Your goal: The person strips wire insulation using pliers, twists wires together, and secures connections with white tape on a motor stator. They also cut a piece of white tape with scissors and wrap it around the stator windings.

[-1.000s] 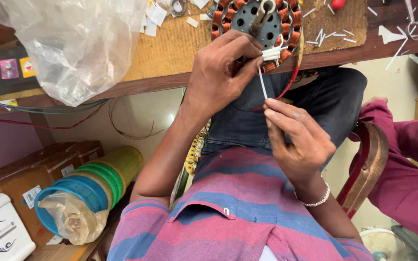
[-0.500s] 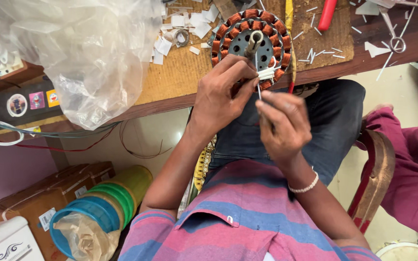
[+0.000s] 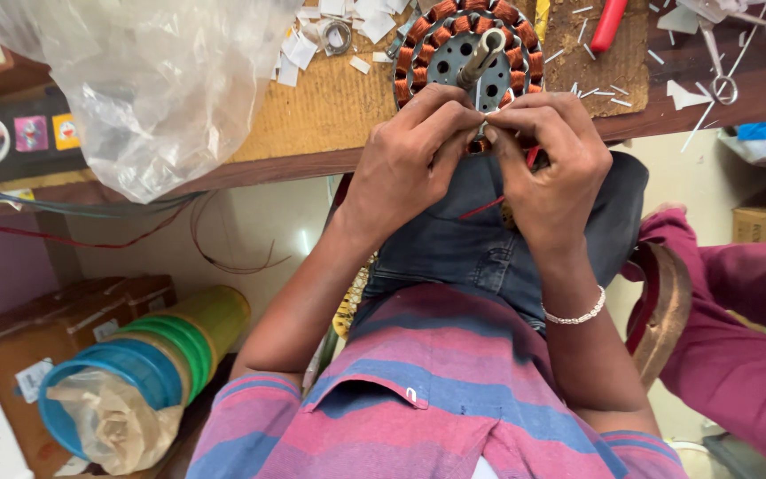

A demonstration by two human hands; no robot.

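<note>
- The motor winding [image 3: 467, 53], a round ring of copper-coloured coils around a grey hub, lies flat at the near edge of the bench [image 3: 330, 115], straight ahead of the person's lap.
- A metal shaft [image 3: 482, 58] rises from its hub; that is the long axis, and it points up out of the ring, tilted slightly to the right in this view.
- The left hand [image 3: 414, 155] and the right hand [image 3: 547, 160] meet at the near rim of the winding, fingertips almost touching.
- Both hands are pinched shut on a small white piece of sleeving [image 3: 482, 131] at the rim; the fingers hide most of it, so its exact shape cannot be told.
- A thin red wire [image 3: 489, 206] runs from under the right hand across the jeans.
- Compared with 0.5 s ago, the right hand has come up from below the edge to the winding's rim and now sits level with the left hand.
- The straight white strip that stood between the hands then is now covered by the fingers.
- A clear plastic bag [image 3: 161, 80] lies on the bench to the left, white paper scraps [image 3: 299, 49] between it and the winding, and red-handled pliers [image 3: 609, 22] to the right.
- Another person's maroon sleeve [image 3: 738, 310] is at the right edge.
</note>
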